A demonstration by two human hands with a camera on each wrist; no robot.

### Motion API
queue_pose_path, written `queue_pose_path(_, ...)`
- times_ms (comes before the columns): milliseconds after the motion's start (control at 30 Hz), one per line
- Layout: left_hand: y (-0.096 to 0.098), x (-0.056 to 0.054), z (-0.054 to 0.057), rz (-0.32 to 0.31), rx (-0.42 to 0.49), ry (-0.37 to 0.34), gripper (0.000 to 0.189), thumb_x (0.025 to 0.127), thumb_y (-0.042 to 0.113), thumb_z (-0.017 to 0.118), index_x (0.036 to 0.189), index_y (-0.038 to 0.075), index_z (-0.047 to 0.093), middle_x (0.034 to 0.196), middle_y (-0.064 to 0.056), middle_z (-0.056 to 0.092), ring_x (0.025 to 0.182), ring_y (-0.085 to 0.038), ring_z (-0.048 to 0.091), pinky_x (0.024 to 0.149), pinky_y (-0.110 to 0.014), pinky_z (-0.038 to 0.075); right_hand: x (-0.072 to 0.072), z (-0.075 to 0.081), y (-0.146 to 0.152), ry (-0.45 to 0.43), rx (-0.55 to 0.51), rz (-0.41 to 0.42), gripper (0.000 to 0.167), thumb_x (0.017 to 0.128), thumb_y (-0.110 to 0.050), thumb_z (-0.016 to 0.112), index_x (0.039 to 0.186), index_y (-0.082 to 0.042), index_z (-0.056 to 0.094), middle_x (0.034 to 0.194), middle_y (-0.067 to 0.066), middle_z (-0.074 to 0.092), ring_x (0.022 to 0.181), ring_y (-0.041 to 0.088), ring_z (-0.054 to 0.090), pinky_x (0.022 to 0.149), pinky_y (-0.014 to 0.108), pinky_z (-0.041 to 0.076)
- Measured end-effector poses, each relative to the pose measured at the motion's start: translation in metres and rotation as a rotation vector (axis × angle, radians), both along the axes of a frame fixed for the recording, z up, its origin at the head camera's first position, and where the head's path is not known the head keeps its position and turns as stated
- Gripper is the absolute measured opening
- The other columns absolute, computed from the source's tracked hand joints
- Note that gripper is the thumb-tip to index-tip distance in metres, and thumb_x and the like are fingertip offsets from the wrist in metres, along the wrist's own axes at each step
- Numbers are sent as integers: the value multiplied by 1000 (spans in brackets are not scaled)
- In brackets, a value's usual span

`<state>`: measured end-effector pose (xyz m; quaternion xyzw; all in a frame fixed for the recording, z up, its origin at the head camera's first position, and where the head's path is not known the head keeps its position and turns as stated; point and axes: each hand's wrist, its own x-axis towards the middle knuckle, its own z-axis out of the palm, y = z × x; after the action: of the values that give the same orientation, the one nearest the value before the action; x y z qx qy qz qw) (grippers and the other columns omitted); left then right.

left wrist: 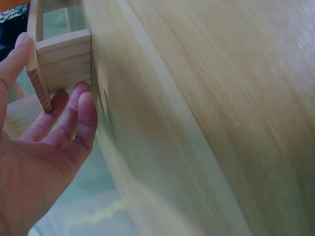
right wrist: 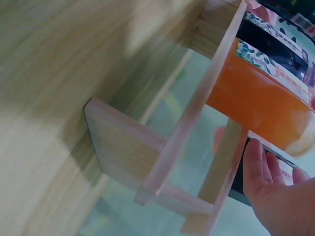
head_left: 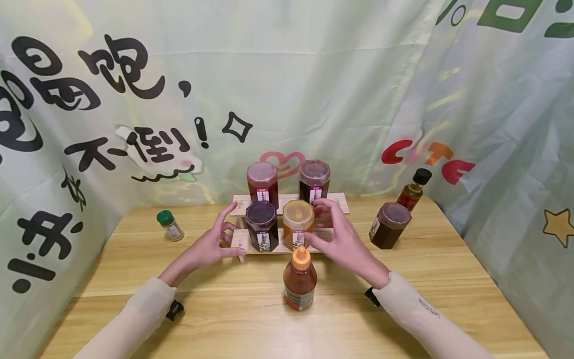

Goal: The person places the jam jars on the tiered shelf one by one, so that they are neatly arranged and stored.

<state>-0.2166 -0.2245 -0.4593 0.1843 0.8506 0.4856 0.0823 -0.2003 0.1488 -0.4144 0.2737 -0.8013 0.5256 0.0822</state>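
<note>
A two-step wooden rack [head_left: 239, 239] bears the jars. On its lower step stand a dark jar [head_left: 262, 227] and an amber jar [head_left: 298, 219]; a red jar [head_left: 262, 179] and another dark jar [head_left: 315, 174] are on the upper step. My left hand [head_left: 215, 243] is spread beside the rack's left end, its thumb by the lower step's edge [left wrist: 33, 54]. Around the right side of the amber jar curves my right hand [head_left: 336, 234], thumb before it and fingers behind. In the right wrist view the fingers [right wrist: 253, 162] appear apart from the orange-looking jar [right wrist: 261, 93].
An orange-capped squeeze bottle [head_left: 300, 284] stands in front of the rack. At right are a dark jar [head_left: 390, 227] and a black-capped bottle [head_left: 413, 192]. A green-capped shaker [head_left: 170, 227] stands at left. Printed cloth [head_left: 314, 89] surrounds the wooden table [head_left: 224, 319].
</note>
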Motion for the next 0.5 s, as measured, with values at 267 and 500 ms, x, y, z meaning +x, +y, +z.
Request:
queue_pose_path(267,-1,-1,-3,-1,0,-1,124,91,17,93,175,40,4,134,-23,64,92,-29,64,71,-39,60,7,6,19,88,-5,-99,65,97,-2,81,152,-5,47,137,14,63,123,26,64,97,47,59)
queue_pose_path(500,-1,-2,-3,-9,0,11,124,91,17,93,175,39,3,133,-23,65,91,-29,66,75,-40,60,9,6,44,144,-16,-229,63,96,-4,83,149,-2,50,139,13,62,126,28,62,98,34,55)
